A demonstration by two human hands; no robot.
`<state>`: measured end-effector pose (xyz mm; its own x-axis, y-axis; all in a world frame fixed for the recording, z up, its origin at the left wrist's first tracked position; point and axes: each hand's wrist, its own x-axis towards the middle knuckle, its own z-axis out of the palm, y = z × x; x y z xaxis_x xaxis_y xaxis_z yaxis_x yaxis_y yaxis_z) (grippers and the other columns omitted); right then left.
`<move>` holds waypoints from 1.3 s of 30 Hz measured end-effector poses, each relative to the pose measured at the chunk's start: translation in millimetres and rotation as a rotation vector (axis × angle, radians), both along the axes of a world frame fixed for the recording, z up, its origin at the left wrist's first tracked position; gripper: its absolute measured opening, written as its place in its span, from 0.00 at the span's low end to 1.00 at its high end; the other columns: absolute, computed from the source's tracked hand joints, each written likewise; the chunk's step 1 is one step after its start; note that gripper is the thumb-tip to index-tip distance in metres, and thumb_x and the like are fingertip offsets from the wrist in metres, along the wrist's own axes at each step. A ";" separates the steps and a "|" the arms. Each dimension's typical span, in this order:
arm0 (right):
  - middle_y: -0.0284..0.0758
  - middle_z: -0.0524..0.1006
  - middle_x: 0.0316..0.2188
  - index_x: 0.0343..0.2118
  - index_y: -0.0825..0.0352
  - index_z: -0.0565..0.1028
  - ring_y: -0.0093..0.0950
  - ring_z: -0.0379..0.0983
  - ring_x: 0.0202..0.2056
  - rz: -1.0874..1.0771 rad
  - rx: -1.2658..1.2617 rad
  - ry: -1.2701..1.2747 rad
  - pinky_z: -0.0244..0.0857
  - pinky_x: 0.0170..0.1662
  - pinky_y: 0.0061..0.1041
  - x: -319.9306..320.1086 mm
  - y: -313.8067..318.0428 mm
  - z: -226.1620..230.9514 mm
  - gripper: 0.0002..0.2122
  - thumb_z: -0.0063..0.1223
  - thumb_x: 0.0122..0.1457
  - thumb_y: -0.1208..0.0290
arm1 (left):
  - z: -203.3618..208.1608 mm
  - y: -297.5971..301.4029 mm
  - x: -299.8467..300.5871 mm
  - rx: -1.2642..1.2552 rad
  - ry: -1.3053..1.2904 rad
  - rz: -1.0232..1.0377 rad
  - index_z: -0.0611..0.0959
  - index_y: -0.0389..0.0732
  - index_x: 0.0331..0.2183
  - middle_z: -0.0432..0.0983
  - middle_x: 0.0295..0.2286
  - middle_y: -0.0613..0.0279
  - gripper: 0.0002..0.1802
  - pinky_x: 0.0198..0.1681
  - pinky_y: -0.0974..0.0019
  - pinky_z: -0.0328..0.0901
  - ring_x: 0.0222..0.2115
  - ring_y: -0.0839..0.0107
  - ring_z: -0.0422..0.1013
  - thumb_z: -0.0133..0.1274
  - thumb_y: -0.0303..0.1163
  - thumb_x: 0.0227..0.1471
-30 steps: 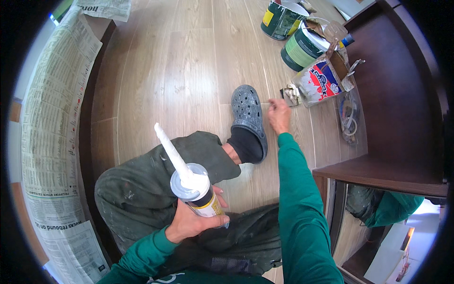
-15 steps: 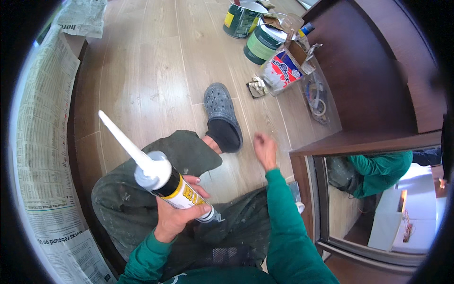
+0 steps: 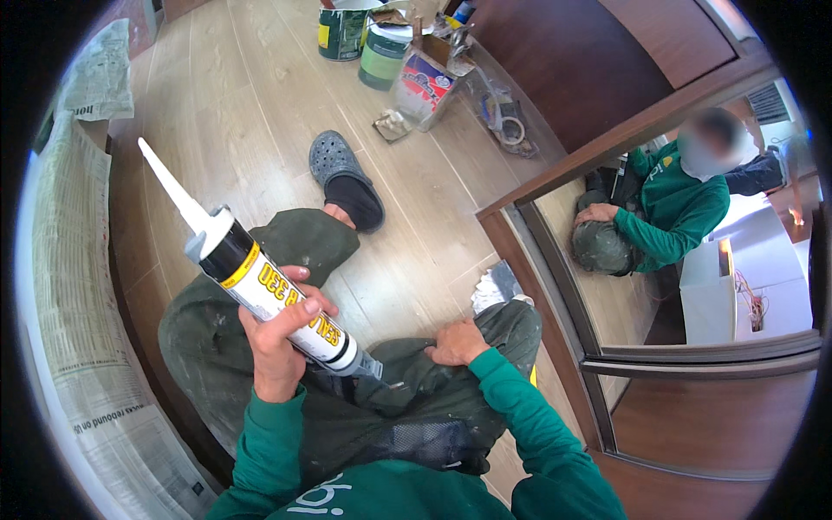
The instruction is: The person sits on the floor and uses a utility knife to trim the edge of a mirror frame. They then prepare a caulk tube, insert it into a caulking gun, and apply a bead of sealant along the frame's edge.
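Standing beyond cartridge (image 3: 262,274): probably paint tins (image 3: 381,64)

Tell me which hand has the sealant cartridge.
The left hand: it grips the sealant cartridge around its body, whereas the right hand rests on the dark trousers.

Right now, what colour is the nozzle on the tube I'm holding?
The nozzle is white, seen best in the head view.

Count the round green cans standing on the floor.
2: one can at the top edge; the other can just right of it, beside the labelled container. Others could be hidden behind.
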<state>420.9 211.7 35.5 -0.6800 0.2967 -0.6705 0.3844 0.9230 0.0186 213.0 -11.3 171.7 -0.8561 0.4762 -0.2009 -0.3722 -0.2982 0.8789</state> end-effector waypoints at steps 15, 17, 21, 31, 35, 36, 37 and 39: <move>0.58 0.65 0.59 0.61 0.78 0.62 0.50 0.63 0.61 -0.674 -0.401 0.809 0.57 0.63 0.40 -14.0 106.5 -48.5 0.36 0.55 0.59 0.52 | -12.5 10.4 12.2 0.064 0.100 -0.024 0.73 0.31 0.45 0.74 0.23 0.51 0.29 0.34 0.56 0.73 0.25 0.59 0.75 0.57 0.37 0.41; 0.57 0.59 0.64 0.62 0.78 0.59 0.49 0.55 0.65 -0.659 -0.273 0.833 0.50 0.67 0.41 -40.4 123.0 -80.8 0.38 0.52 0.60 0.50 | -21.6 13.4 11.8 0.057 0.111 -0.032 0.73 0.31 0.45 0.74 0.23 0.50 0.30 0.33 0.57 0.73 0.24 0.59 0.74 0.57 0.37 0.40; 0.55 0.50 0.68 0.64 0.80 0.55 0.47 0.40 0.70 -0.518 0.145 0.887 0.36 0.70 0.45 -98.9 124.6 -130.9 0.41 0.47 0.61 0.46 | -28.3 20.0 1.5 -0.100 0.150 -0.001 0.72 0.32 0.43 0.74 0.22 0.51 0.32 0.32 0.60 0.72 0.24 0.59 0.74 0.61 0.37 0.35; 0.55 0.44 0.70 0.66 0.79 0.48 0.45 0.36 0.71 -0.388 -0.011 0.752 0.30 0.72 0.42 -215.0 173.5 -116.8 0.42 0.39 0.64 0.44 | -37.5 18.1 -11.8 -0.195 0.100 -0.086 0.73 0.34 0.45 0.75 0.22 0.51 0.34 0.31 0.59 0.72 0.22 0.59 0.74 0.62 0.38 0.33; 0.56 0.46 0.69 0.66 0.79 0.52 0.48 0.39 0.71 -0.600 0.050 1.115 0.32 0.72 0.43 -191.8 137.1 -112.9 0.39 0.44 0.64 0.49 | -31.3 12.6 -8.2 -0.160 0.063 -0.084 0.73 0.33 0.45 0.75 0.22 0.50 0.34 0.31 0.58 0.72 0.22 0.59 0.74 0.62 0.38 0.33; 0.56 0.46 0.69 0.65 0.79 0.52 0.49 0.39 0.70 -0.728 0.117 1.097 0.33 0.71 0.45 -178.1 120.9 -113.7 0.38 0.46 0.64 0.50 | -30.8 12.4 -8.4 -0.136 0.053 -0.091 0.73 0.33 0.45 0.75 0.22 0.50 0.34 0.31 0.58 0.72 0.22 0.59 0.75 0.62 0.38 0.33; 0.56 0.47 0.69 0.65 0.79 0.53 0.50 0.40 0.70 -0.840 0.203 1.124 0.33 0.71 0.46 -161.3 100.6 -114.5 0.38 0.48 0.63 0.52 | -29.5 12.4 -9.1 -0.136 0.051 -0.083 0.72 0.33 0.45 0.75 0.22 0.50 0.34 0.32 0.58 0.73 0.23 0.59 0.75 0.62 0.38 0.33; 0.56 0.48 0.68 0.65 0.79 0.53 0.52 0.39 0.70 -0.765 0.385 0.867 0.33 0.70 0.49 -131.2 42.4 -118.2 0.38 0.46 0.63 0.51 | -29.2 13.4 -8.1 -0.158 0.058 -0.079 0.72 0.33 0.45 0.75 0.22 0.50 0.34 0.32 0.57 0.73 0.23 0.59 0.75 0.62 0.38 0.33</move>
<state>289.8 254.2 -82.7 -0.4209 0.8963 0.1394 0.8476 0.4434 -0.2916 205.0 2.1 142.4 -0.8298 0.5086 -0.2295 -0.3359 -0.1268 0.9333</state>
